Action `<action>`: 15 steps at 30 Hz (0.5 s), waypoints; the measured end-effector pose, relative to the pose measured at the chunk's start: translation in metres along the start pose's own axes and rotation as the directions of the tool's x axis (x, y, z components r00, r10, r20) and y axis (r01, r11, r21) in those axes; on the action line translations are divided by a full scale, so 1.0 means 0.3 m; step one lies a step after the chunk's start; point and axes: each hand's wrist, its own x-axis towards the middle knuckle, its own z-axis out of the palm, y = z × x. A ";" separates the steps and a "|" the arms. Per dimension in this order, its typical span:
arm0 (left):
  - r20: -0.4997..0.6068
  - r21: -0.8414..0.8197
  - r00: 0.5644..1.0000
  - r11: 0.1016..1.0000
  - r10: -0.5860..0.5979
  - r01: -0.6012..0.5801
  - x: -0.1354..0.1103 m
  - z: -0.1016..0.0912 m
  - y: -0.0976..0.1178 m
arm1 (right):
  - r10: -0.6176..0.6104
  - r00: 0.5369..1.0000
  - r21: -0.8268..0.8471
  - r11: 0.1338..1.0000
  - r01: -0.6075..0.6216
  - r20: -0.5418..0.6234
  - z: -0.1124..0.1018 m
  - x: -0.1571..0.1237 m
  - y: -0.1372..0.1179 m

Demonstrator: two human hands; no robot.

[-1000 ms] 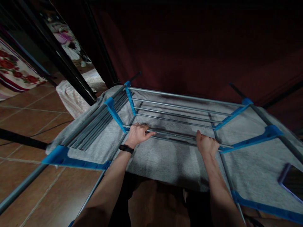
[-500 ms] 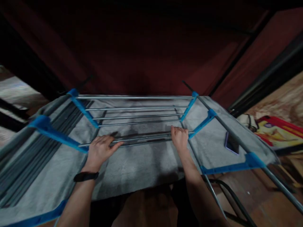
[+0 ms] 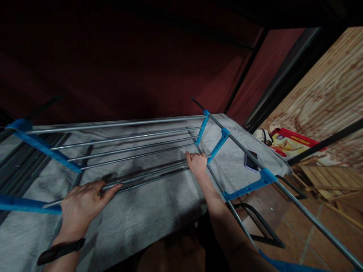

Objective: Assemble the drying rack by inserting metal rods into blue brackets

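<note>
My left hand point(image 3: 83, 206) is wrapped round thin metal rods point(image 3: 153, 174) near their left end, with the thumb along them. A black band point(image 3: 61, 251) circles that wrist. At the right end, my right hand point(image 3: 197, 163) grips the rods beside a blue plastic bracket point(image 3: 218, 145). The rods belong to a rack with grey side tubes point(image 3: 307, 215) and blue brackets on both sides. Beyond my hands, several fixed rods point(image 3: 127, 136) span between a left blue bracket point(image 3: 47, 147) and a right blue bracket point(image 3: 203, 128).
A grey cloth point(image 3: 159, 206) covers the table under the rack. A phone point(image 3: 251, 160) lies on it at the right. Dark grey tubes point(image 3: 19, 166) lie at the left. Further right are a red and yellow box point(image 3: 295, 143), a folded wooden piece point(image 3: 326, 175) and a black metal frame point(image 3: 263, 226).
My view has turned to the right, so the rack and both hands appear further left. Both hands keep their hold on the rods.
</note>
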 end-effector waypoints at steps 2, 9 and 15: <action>0.015 0.011 1.000 1.000 -0.007 0.007 0.002 -0.001 0.000 | 0.000 1.000 -0.002 1.000 0.000 -0.003 0.000 0.002 -0.001; 0.025 0.052 1.000 0.999 -0.003 0.002 0.004 0.001 0.001 | -0.007 1.000 -0.007 1.000 0.007 -0.010 0.008 0.007 -0.005; -0.020 0.051 1.000 0.999 0.013 -0.012 0.006 0.000 -0.002 | -0.028 0.999 -0.005 1.000 0.028 -0.025 0.025 0.019 -0.008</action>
